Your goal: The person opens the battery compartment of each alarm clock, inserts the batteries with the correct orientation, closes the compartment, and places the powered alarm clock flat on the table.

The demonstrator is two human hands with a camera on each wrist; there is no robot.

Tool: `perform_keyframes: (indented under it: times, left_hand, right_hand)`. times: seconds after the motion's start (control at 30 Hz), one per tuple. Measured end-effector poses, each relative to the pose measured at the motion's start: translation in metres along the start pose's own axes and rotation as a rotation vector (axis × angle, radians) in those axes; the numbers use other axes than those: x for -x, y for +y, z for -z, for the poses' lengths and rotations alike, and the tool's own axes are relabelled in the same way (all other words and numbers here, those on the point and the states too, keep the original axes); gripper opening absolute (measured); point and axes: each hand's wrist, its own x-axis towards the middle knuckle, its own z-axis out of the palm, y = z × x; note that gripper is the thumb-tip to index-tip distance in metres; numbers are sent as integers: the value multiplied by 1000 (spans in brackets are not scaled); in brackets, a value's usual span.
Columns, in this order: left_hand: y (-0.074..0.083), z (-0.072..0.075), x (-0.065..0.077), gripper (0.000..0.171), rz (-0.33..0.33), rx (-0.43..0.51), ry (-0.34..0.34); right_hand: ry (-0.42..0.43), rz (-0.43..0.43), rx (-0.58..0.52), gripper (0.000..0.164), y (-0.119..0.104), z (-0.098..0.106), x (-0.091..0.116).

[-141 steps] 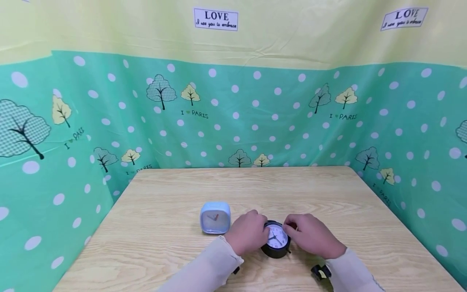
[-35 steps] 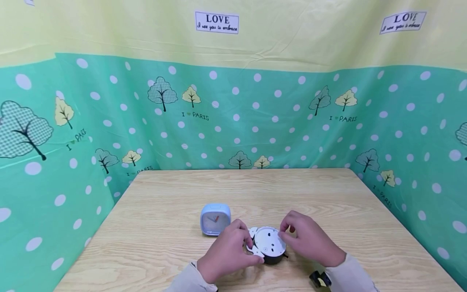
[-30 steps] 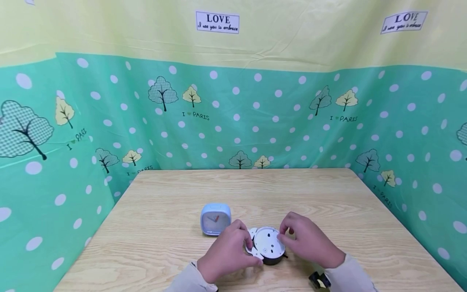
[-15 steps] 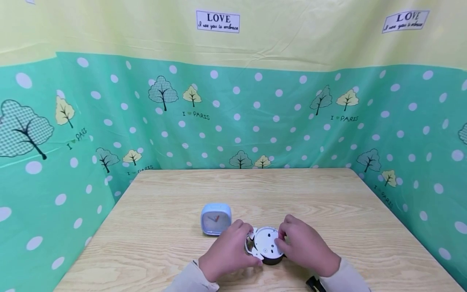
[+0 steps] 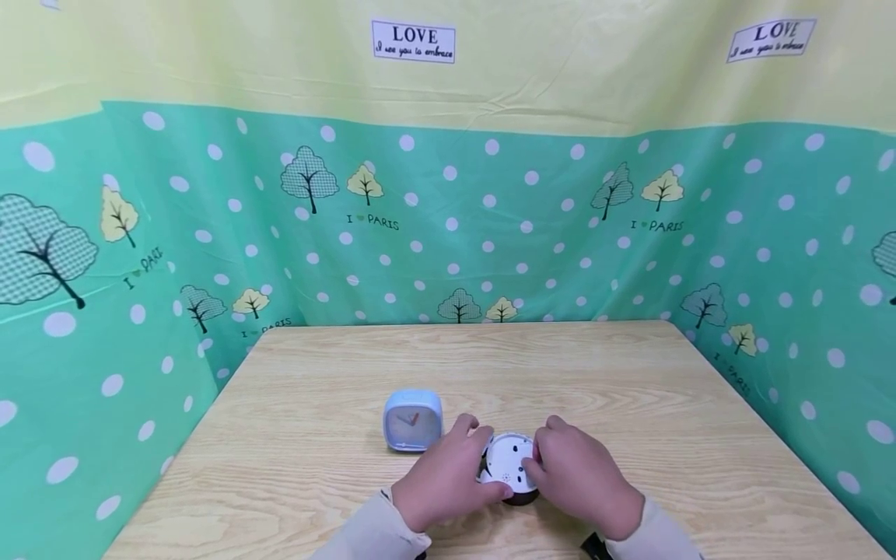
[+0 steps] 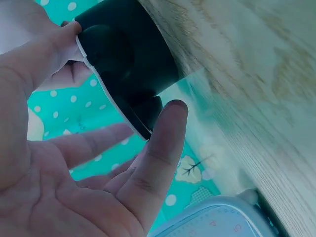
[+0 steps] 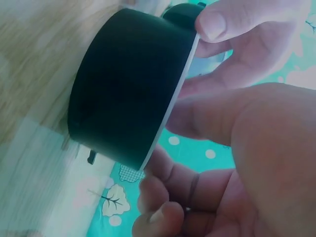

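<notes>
A round black alarm clock (image 5: 505, 465) has its white back turned up toward the head camera; the dial is out of sight. My left hand (image 5: 448, 478) holds its left end, thumb at the near edge and fingers at the far side. In the left wrist view the black casing (image 6: 126, 49) stands close over the wood, fingertips at its rim. My right hand (image 5: 577, 478) has thumb and curled forefinger together at the right part of the back. The right wrist view shows that thumb (image 7: 190, 116) against the white back, seen edge-on; what it pinches there is hidden.
A light blue square alarm clock (image 5: 413, 420) stands upright just left of my left hand. All this is on a wooden table (image 5: 336, 365), with a green and yellow printed cloth (image 5: 483, 187) hanging behind and at both sides.
The black clock's dial faced up at first; now its white back does. Over the last second my right hand has moved slightly left and inward over the back. The blue clock stays put.
</notes>
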Motion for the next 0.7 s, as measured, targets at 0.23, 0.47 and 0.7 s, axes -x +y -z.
perform_keyframes:
  times: [0.23,0.47,0.7]
  left_hand:
    - [2,0,-5,61,-19,-52,-16]
    - [5,5,-5,55,-29,-84,-4]
    - [4,4,-5,56,-33,-105,5]
  right_hand:
    - [-15,-75,41,30,-13,7,2]
    - [-60,-65,135,27,-23,13,-1]
    - [-126,-53,218,29,-31,16,-6]
